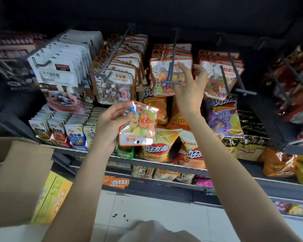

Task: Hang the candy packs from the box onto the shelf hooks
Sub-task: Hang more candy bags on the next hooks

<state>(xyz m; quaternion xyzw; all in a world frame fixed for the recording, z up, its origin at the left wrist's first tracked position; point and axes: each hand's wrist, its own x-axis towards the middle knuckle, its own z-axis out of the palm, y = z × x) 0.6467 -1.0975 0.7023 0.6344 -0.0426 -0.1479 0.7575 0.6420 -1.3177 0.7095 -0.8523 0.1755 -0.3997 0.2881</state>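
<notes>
Your left hand [108, 123] grips an upside-down candy pack [138, 124], your right hand [189, 88] is open beside the hook [171, 72]; unturned, its hole may miss.

We find the middle hook [171, 67] crowded: hung packs [162, 79] fill it nearly to its crossbar tip, and our right hand [189, 88] sits just beside that tip. Chip bags [157, 145] stand close below. The hook at left [112, 51] shows bare rod above its packs.
</notes>
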